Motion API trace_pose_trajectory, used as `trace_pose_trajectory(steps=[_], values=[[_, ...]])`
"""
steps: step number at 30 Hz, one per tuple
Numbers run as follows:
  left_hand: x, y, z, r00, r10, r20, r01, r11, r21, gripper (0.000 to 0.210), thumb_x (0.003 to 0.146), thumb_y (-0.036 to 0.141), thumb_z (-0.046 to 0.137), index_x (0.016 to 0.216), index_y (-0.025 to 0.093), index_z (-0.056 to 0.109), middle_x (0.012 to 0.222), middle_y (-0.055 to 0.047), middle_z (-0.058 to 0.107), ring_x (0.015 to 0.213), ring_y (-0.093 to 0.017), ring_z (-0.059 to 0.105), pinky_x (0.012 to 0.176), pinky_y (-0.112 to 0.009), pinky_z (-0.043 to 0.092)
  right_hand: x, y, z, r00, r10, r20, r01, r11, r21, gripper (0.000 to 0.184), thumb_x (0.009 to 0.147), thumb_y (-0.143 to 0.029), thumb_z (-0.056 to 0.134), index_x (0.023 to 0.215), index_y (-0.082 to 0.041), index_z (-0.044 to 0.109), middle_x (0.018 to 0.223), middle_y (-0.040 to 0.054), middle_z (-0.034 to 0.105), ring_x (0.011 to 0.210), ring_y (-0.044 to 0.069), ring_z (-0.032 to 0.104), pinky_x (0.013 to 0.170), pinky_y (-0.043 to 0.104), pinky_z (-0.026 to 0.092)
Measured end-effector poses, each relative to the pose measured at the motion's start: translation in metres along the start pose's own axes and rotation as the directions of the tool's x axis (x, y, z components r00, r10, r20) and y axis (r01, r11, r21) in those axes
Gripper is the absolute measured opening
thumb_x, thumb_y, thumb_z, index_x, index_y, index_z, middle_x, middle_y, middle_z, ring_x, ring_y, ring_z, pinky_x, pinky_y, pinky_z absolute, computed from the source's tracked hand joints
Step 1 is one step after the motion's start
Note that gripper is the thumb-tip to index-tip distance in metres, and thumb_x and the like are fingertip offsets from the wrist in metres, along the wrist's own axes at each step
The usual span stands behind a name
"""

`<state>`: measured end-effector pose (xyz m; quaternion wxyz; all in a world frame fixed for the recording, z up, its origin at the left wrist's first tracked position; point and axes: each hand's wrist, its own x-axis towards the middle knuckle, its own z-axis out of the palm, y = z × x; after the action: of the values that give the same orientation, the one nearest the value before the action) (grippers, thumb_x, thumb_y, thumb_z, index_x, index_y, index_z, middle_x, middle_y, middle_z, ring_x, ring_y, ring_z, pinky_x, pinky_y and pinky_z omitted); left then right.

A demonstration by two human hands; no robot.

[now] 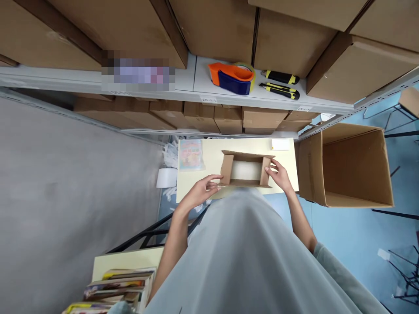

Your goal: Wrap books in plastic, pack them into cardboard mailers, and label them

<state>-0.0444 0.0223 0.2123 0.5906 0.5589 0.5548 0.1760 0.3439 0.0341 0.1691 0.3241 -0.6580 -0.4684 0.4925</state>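
A small brown cardboard box rests on the pale yellow table, its top flaps spread. A whitish surface shows through its middle; whether that is the box's bottom or the tabletop I cannot tell. My left hand grips the left end, fingers on the end flap and thumb by the near edge. At the other end, my right hand pinches the right flap between thumb and fingers. Left of the box lies a clear plastic packet with a colourful print. A small white box lies near the far right edge.
The table stands below shelves of cardboard boxes. An orange and blue tape dispenser and two utility knives lie on the shelf. A large cardboard box stands right. Books are stacked lower left, near a grey wall.
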Motion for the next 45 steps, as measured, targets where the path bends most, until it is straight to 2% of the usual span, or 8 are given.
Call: trace_pose_trajectory(steps=[6,9,12,15,21,30,37,45], values=[[0.018,-0.010,0.017,0.998,0.001,-0.067,0.003,0.998,0.066,0.068,0.090,0.069,0.072,0.141,0.023,0.070,0.125,-0.011,0.081,0.092,-0.024,0.076,0.087,-0.037,0.062,0.014,0.008,0.002,0.999,-0.035,-0.041,0.030,0.992,-0.121,0.085,0.080,-0.065,0.086,0.151,-0.025,0.061,0.144,0.0157,0.069,0.103,0.028,0.073,0.085,0.047,0.070],[0.030,-0.011,0.026,0.974,0.011,-0.225,0.039,0.976,0.215,0.072,0.094,0.062,0.071,0.153,0.022,0.062,0.110,-0.007,0.078,0.079,-0.021,0.072,0.083,-0.037,0.061,0.014,0.002,0.004,0.991,-0.121,-0.064,0.106,0.975,-0.195,0.070,0.086,-0.062,0.082,0.145,-0.028,0.064,0.143,0.0137,0.065,0.097,0.025,0.072,0.081,0.044,0.068],[0.038,-0.006,0.029,0.928,0.134,-0.348,0.003,0.930,0.368,0.088,0.093,0.051,0.076,0.170,0.026,0.042,0.135,-0.012,0.067,0.087,-0.022,0.071,0.088,-0.040,0.061,0.010,-0.007,0.000,0.972,-0.225,-0.068,0.207,0.955,-0.213,0.048,0.101,-0.060,0.066,0.138,-0.029,0.068,0.143,0.0131,0.063,0.101,0.024,0.073,0.084,0.041,0.068],[0.044,0.000,0.026,0.913,0.275,-0.302,-0.118,0.886,0.449,0.091,0.094,0.045,0.076,0.174,0.033,0.035,0.159,-0.015,0.050,0.118,-0.029,0.069,0.101,-0.045,0.061,0.002,-0.013,-0.007,0.959,-0.273,-0.071,0.254,0.945,-0.205,0.044,0.110,-0.061,0.053,0.129,-0.028,0.075,0.146,0.0143,0.063,0.123,0.028,0.070,0.091,0.041,0.067],[0.054,-0.006,0.019,0.929,0.293,-0.227,-0.183,0.895,0.406,0.040,0.101,0.051,0.066,0.132,0.028,0.074,0.153,-0.013,0.061,0.134,-0.034,0.066,0.115,-0.049,0.057,-0.009,0.005,-0.002,0.982,-0.183,-0.047,0.172,0.969,-0.175,0.042,0.101,-0.064,0.066,0.107,-0.026,0.080,0.145,0.0148,0.065,0.131,0.032,0.070,0.093,0.043,0.068],[0.051,-0.007,0.022,0.947,0.159,-0.279,-0.109,0.976,0.186,0.042,0.097,0.056,0.067,0.127,0.027,0.072,0.136,-0.010,0.076,0.108,-0.027,0.076,0.103,-0.044,0.063,-0.015,0.007,0.018,0.995,-0.054,-0.083,0.047,0.995,-0.084,0.038,0.093,-0.059,0.076,0.114,-0.028,0.079,0.140,0.0077,0.077,0.121,0.032,0.079,0.094,0.042,0.069],[0.033,-0.017,0.016,0.906,0.122,-0.405,-0.031,0.974,0.225,0.029,0.099,0.052,0.066,0.115,0.029,0.072,0.122,-0.007,0.074,0.092,-0.024,0.074,0.091,-0.039,0.061,-0.001,-0.017,0.033,0.989,-0.146,-0.035,0.137,0.973,-0.188,0.029,0.096,-0.054,0.074,0.109,-0.030,0.080,0.136,0.0046,0.079,0.119,0.032,0.079,0.112,0.049,0.062],[0.059,-0.030,0.021,0.881,0.081,-0.467,0.006,0.983,0.183,0.022,0.096,0.043,0.069,0.112,0.027,0.069,0.114,-0.007,0.065,0.085,-0.022,0.066,0.088,-0.039,0.056,0.018,-0.014,0.052,0.971,-0.240,0.014,0.229,0.908,-0.352,0.039,0.105,-0.058,0.055,0.125,-0.027,0.066,0.139,0.0117,0.073,0.129,0.032,0.069,0.111,0.049,0.056]])
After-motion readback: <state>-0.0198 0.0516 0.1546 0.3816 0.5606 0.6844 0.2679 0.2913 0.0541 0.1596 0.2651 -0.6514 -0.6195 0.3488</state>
